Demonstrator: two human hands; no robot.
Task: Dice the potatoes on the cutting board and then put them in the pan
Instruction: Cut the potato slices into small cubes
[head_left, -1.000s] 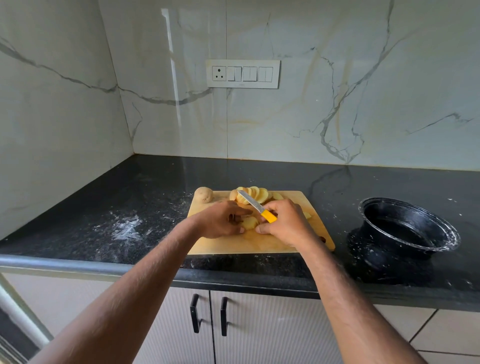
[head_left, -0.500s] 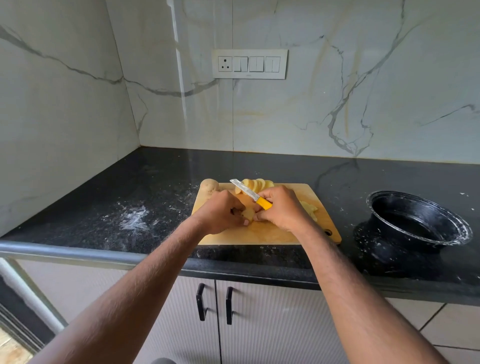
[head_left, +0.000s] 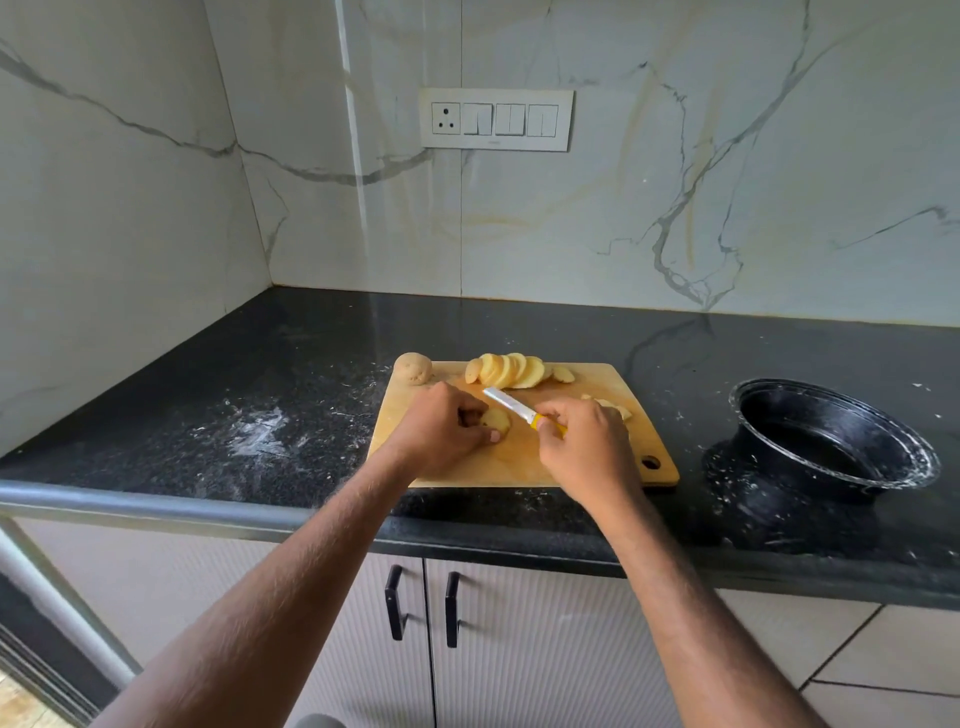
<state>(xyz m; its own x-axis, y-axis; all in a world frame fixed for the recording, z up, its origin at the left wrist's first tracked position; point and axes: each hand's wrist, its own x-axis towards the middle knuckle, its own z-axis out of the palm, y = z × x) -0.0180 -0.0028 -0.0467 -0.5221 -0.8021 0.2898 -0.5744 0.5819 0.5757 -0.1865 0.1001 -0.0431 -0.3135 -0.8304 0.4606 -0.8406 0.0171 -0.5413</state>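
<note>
black counter: left hand (head_left: 441, 431) around potato piece (head_left: 496, 420) (half hidden), right hand (head_left: 584, 447) gripping knife (head_left: 519, 410)

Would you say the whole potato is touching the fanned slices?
Apart: the head view shows bare cutting board between the whole potato and the slices.

White veined marble walls (head_left: 727, 182) carry a switch panel (head_left: 496, 120); black speckled tabletop (head_left: 291, 395) over ribbed white cabinet doors (head_left: 519, 649), tiled floor (head_left: 883, 675).
</note>
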